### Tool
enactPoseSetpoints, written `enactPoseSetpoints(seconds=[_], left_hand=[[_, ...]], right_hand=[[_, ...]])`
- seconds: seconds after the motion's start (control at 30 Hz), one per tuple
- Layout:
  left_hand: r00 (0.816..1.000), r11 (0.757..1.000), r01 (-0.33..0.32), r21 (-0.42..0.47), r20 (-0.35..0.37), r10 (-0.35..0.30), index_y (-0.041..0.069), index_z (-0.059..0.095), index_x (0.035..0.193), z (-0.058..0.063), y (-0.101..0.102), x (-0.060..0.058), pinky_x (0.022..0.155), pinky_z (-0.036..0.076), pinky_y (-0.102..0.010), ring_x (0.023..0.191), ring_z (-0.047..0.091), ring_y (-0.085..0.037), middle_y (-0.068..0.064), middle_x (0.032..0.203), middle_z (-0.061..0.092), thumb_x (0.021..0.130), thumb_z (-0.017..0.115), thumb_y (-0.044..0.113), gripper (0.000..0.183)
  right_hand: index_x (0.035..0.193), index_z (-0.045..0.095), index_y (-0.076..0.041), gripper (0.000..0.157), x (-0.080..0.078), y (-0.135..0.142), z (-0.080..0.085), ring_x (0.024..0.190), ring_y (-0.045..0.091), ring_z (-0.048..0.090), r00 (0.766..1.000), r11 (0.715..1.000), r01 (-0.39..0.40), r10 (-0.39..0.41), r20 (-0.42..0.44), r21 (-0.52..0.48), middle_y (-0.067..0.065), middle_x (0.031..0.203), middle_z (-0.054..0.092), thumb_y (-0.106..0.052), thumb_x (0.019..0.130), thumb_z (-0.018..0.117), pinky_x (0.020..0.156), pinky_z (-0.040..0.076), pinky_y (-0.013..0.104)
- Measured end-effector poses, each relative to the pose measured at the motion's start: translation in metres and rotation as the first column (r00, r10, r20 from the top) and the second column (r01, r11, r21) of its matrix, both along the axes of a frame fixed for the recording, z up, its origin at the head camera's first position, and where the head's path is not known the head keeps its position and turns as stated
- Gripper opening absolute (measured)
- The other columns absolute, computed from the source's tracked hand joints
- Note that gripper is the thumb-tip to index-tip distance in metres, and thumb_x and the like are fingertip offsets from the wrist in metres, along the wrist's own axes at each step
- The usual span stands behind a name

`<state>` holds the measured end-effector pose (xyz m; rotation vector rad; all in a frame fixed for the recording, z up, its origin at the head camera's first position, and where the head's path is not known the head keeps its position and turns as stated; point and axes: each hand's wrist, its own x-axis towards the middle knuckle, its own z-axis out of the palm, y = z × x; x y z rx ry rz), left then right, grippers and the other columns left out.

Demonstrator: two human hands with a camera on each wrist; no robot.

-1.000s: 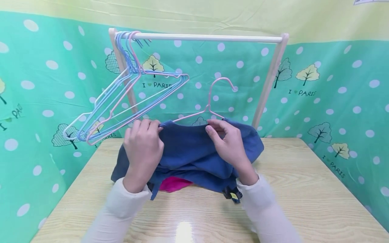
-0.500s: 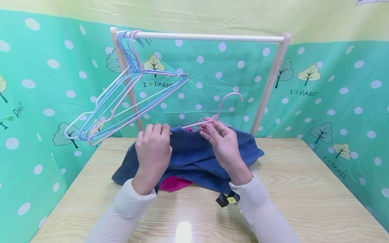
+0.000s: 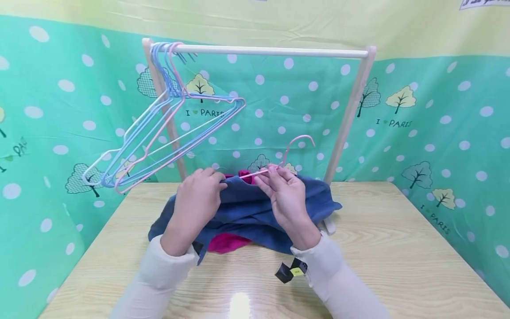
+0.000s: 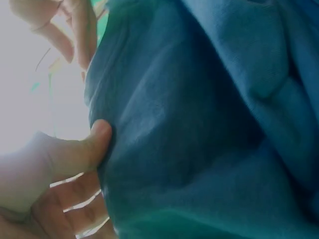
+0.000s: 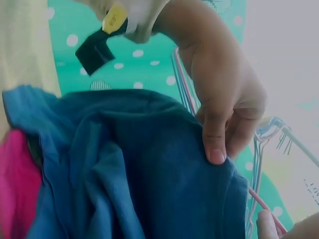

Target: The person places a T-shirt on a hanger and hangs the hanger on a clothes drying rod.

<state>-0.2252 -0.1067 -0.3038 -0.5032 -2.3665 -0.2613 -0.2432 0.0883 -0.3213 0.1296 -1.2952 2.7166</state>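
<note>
A dark blue garment (image 3: 251, 204) is bunched on the table, its upper edge raised toward the hands. My left hand (image 3: 199, 199) pinches that edge between thumb and fingers, also visible in the left wrist view, where the thumb (image 4: 97, 142) presses on the cloth. With thumb and fingertips, my right hand (image 3: 284, 190) pinches a pink hanger (image 3: 285, 155) just below its hook. The hanger's hook leans right above the cloth, and part of its lower frame is hidden by the garment. Magenta cloth (image 3: 229, 243) shows under the garment and behind its upper edge.
Behind the garment stands a rack with a white rail (image 3: 263, 51) and wooden posts (image 3: 350, 115). Several blue, white and pink hangers (image 3: 159, 104) hang at its left end. The wooden table (image 3: 398, 248) is bounded by a patterned green curtain (image 3: 438, 106).
The right hand has moved from the garment's edge to the hanger and lowered it, so its hook sits lower and tilts right. The left hand has shifted slightly right, still holding the cloth.
</note>
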Motion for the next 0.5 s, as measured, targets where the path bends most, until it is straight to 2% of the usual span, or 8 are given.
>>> enactPoseSetpoints(seconds=[0.13, 0.3, 0.4, 0.5], left_hand=[[0.997, 0.999, 0.033, -0.026, 0.072, -0.031, 0.003, 0.079, 0.101, 0.004, -0.004, 0.004, 0.069, 0.059, -0.043, 0.078, 0.066, -0.029, -0.011, 0.09, 0.072, 0.087, 0.084, 0.016, 0.02], [0.986, 0.998, 0.066, -0.006, 0.156, -0.064, 0.006, 0.08, 0.101, 0.011, -0.01, 0.008, 0.072, 0.059, -0.044, 0.081, 0.066, -0.026, -0.006, 0.089, 0.072, 0.087, 0.084, 0.024, 0.023], [0.984, 0.997, 0.077, 0.028, 0.156, -0.08, 0.007, 0.08, 0.099, 0.016, -0.016, 0.01, 0.071, 0.058, -0.044, 0.083, 0.067, -0.026, -0.006, 0.091, 0.073, 0.087, 0.084, 0.027, 0.023], [0.989, 0.995, 0.075, 0.062, 0.12, -0.082, 0.007, 0.079, 0.101, 0.022, -0.023, 0.013, 0.069, 0.057, -0.044, 0.085, 0.066, -0.027, -0.007, 0.094, 0.074, 0.089, 0.082, 0.025, 0.022]], right_hand=[[0.116, 0.057, 0.008, 0.016, -0.001, -0.005, -0.002, 0.084, 0.02, 0.074, 0.999, 0.999, 0.009, -0.008, 0.035, -0.048, 0.017, 0.102, 0.065, -0.002, 0.104, 0.056, 0.089, 0.058, 0.039], [0.111, 0.058, 0.005, 0.01, 0.0, -0.01, -0.005, 0.085, 0.022, 0.075, 1.0, 1.0, -0.003, 0.004, 0.029, -0.03, 0.016, 0.097, 0.068, -0.001, 0.103, 0.057, 0.088, 0.058, 0.039], [0.111, 0.058, 0.007, 0.011, 0.001, -0.012, -0.009, 0.084, 0.021, 0.075, 1.0, 1.0, -0.009, 0.008, 0.027, 0.017, 0.016, 0.094, 0.07, -0.001, 0.103, 0.057, 0.087, 0.059, 0.039], [0.113, 0.057, 0.01, 0.015, 0.002, -0.015, -0.013, 0.083, 0.02, 0.074, 1.0, 0.996, -0.015, 0.013, 0.024, 0.091, 0.017, 0.095, 0.071, -0.001, 0.103, 0.057, 0.086, 0.059, 0.037]])
